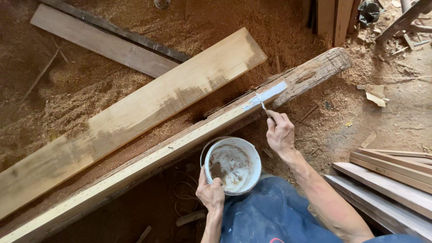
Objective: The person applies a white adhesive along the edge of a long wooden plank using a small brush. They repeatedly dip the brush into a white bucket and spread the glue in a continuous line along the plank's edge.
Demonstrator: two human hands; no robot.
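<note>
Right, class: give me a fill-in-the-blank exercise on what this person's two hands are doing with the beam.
1. The left hand grips the rim of a white ____.
2. The right hand holds a small tool that spreads pale ____ filler on the long beam.
3. The floor is covered in ____.

Missing words: bucket; grey; sawdust

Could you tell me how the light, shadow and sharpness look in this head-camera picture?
Head view: soft, even daylight, no glare; deep shadow under the beam at lower left; the right hand, its small tool and the left hand on the white bucket are sharp; the straight planks show little distortion.
</note>
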